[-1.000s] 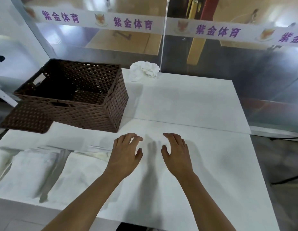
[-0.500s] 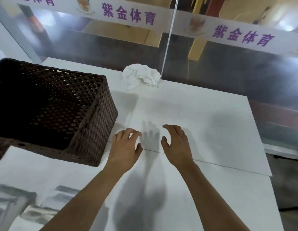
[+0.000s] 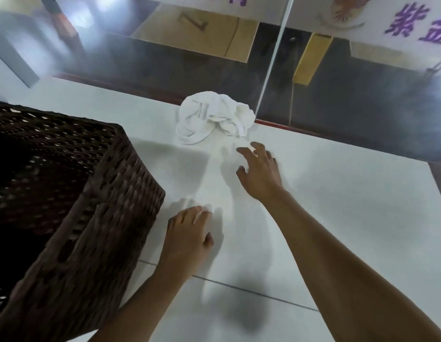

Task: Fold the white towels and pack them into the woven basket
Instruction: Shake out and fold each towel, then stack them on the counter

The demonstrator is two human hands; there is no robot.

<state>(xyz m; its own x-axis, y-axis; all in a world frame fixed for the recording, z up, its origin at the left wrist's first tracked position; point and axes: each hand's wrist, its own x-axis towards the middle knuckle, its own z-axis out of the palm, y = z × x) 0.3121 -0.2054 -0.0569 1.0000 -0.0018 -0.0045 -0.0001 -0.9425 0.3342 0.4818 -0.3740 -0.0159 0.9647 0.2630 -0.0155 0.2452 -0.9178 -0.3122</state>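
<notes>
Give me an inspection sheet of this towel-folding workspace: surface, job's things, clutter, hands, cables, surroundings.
Surface: white tabletop, a seam line running across its near part.
Job's things: crumpled white cloth towel lying unfolded at the far edge; dark brown woven basket at the left, interior too dark to tell its contents.
Clutter: nothing seen.
Hands: right hand reaches toward the towel with fingers spread, not touching it; left hand is low over the table beside the basket, fingers relaxed, holding nothing.
Cables: nothing seen.
Surroundings: glass partition behind the table, with a white banner with purple characters across it.
</notes>
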